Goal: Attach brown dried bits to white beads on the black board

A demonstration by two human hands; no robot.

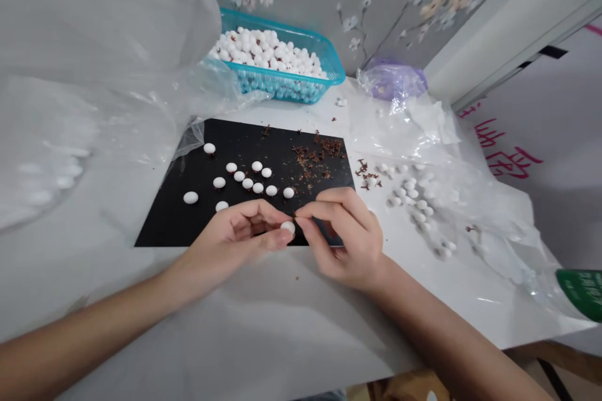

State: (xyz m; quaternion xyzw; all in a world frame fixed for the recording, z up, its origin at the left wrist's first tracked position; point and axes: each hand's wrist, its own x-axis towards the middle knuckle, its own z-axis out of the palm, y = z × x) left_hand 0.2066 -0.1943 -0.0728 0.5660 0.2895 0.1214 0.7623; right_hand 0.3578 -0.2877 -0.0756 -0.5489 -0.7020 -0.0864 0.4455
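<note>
My left hand (239, 235) pinches a small white round seed (288, 226) between thumb and fingers, just above the near edge of a black mat (188, 219). My right hand (345, 235) meets it from the right, with fingertips pinched at the seed's side. What the right fingers hold is too small to make out. Several white seeds (249, 183) lie in loose rows on the mat behind the hands. A scatter of reddish-brown husk bits (315, 160) covers the mat's far right corner.
A teal basket (291, 84) full of white seeds stands at the back. Clear plastic bags (94, 75) bulge on the left, and another bag (423, 200) with more seeds lies on the right. A green object (580, 291) sits at the table's right edge.
</note>
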